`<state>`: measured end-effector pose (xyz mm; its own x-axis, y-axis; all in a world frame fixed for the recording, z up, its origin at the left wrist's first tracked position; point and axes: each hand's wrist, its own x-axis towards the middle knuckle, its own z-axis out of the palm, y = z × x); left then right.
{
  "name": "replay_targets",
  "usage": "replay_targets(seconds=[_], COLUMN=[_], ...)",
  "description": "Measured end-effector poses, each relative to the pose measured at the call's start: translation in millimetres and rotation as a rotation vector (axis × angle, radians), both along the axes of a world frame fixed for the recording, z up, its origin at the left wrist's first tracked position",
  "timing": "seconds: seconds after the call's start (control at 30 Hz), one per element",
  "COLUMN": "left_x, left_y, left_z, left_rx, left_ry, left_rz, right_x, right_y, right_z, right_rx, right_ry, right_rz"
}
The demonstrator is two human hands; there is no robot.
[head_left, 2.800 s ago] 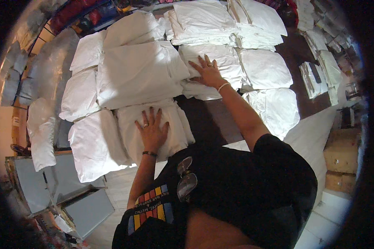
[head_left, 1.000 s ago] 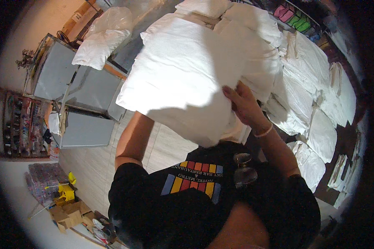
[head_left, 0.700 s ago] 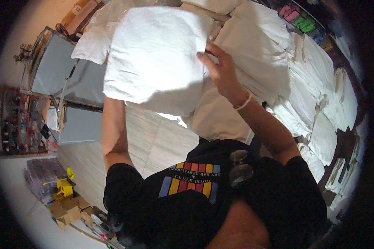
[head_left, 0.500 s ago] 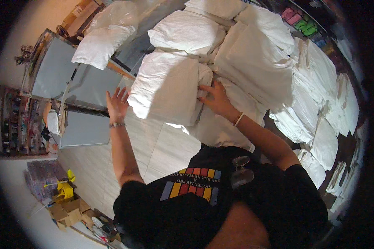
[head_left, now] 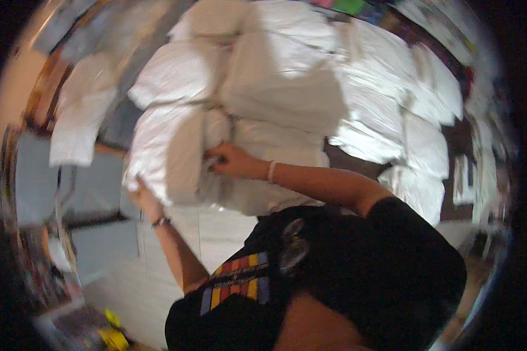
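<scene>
A thick white folded linen bundle (head_left: 184,146) lies at the near left of a large group of similar white bundles, partly in shadow. My left hand (head_left: 146,198) is on its lower left edge, with the fingertips partly out of sight and blurred. At the bundle's right side my right hand (head_left: 234,162) has its fingers bent into the fold and closed on the cloth. Another white bundle (head_left: 275,140) lies right beside my right hand, and its near part runs under my forearm.
More white bundles (head_left: 372,82) are piled farther back and to the right. A white bundle (head_left: 79,111) rests at the far left above grey panels (head_left: 99,245). Pale tiled floor (head_left: 216,231) shows in front of me. A yellow object (head_left: 112,336) is at the lower left.
My view has swung to the right, so the bundles sit farther left. My left hand, raised and spread before, has come onto the bundle's left edge. My right hand has closed on its right side.
</scene>
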<state>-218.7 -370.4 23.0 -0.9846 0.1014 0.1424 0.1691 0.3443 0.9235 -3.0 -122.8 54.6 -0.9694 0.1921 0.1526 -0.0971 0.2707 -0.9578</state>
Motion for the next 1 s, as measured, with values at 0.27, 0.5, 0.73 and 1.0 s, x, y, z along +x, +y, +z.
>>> replay_targets(seconds=[0.27, 0.5, 0.73, 1.0], left_x=[42.9, 59.6, 57.8, 62.1], left_y=[48.3, 75.4, 65.0, 67.1], left_z=[70.8, 40.3, 36.3, 34.4], left_rx=[-0.741, -1.104, -0.902, -0.849], left_ry=[0.805, 0.480, 0.580, 0.603], left_rz=[0.173, -0.200, -0.233, -0.196], right_x=[105.8, 289.6, 457.0, 416.8], right_y=[61.6, 225.9, 243.0, 217.8], right_z=[86.5, 43.9, -48.2, -13.2], right_rx=[0.020, 0.490, 0.115, 1.228], right_ry=[0.359, 0.116, -0.745, -0.757], right_rz=[-0.415, -1.394, -1.551, -1.260])
